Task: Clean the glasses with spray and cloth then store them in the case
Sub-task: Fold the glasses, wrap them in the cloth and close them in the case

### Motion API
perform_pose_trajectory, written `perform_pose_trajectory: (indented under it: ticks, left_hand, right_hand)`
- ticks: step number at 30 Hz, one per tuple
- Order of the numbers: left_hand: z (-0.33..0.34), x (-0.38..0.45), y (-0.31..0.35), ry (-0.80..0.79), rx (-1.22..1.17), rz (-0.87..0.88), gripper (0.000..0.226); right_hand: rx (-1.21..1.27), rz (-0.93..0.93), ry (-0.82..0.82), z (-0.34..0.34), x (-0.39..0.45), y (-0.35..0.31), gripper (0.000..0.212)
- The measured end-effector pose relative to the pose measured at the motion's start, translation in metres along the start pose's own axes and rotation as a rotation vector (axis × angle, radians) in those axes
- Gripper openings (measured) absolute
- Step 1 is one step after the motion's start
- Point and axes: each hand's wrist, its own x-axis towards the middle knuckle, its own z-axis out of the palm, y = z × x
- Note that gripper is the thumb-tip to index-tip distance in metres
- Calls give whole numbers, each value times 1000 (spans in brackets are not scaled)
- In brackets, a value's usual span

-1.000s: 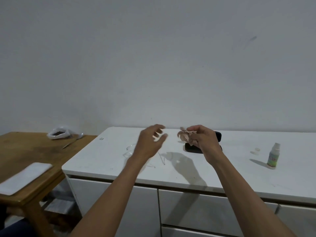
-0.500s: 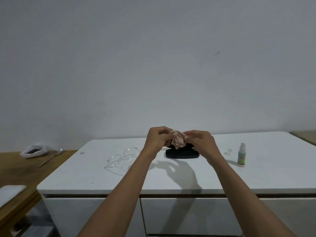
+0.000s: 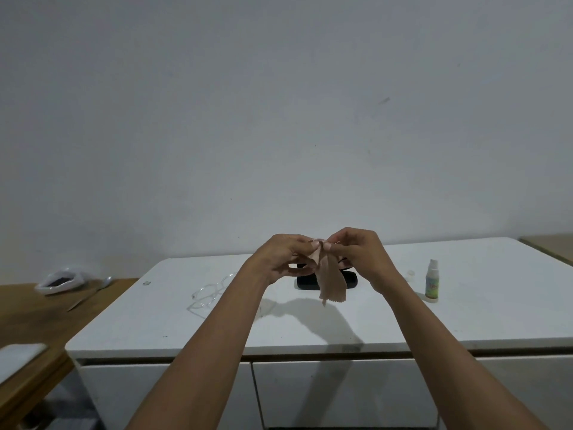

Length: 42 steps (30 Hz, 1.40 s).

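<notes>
While both hands meet above the white cabinet [image 3: 310,333], the left hand [image 3: 280,259] and the right hand [image 3: 359,254] each pinch the top edge of the pink cloth [image 3: 331,282], which hangs down in front of the black case [image 3: 350,280]. Left of the case the clear glasses [image 3: 210,294] lie on the cabinet top, untouched; right of the case stand a small cap [image 3: 410,274] and, farther right, the spray bottle [image 3: 432,280], upright.
</notes>
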Motion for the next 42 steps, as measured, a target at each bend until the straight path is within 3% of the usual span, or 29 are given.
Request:
perform_pose_trajectory:
  ticks: [12,15,20,24,28,33,37,42]
  left_hand:
    - [-4,0,0,187,153,103,8]
    - [0,2,4,190,129,124,14]
    - [2,2,10,186,133,139,8]
    - [-1,-2,8,52,105,122,18]
    - [-4,-5,4,-2,284,61,18]
    - [-8,-4,4,109,400,35,5]
    - [-6,-1,3,178,392,97,7]
    - [-5,-1,5,207,344,135,19]
  right_hand:
    - [-92,39,-20,6,6,1,22]
    - [-75,11,-61,10,5,-1,9]
    - [-58,-52,-51,7,6,-3,7]
    - [-30,-51,-16,6,5,-4,18]
    - [-45,-53,39,1,5,-1,19]
    - [-21,-1,20,-7,2,2,24]
    - [-11,20,-6,-9,0,1,6]
    - [-7,19,60,-8,3,0,25]
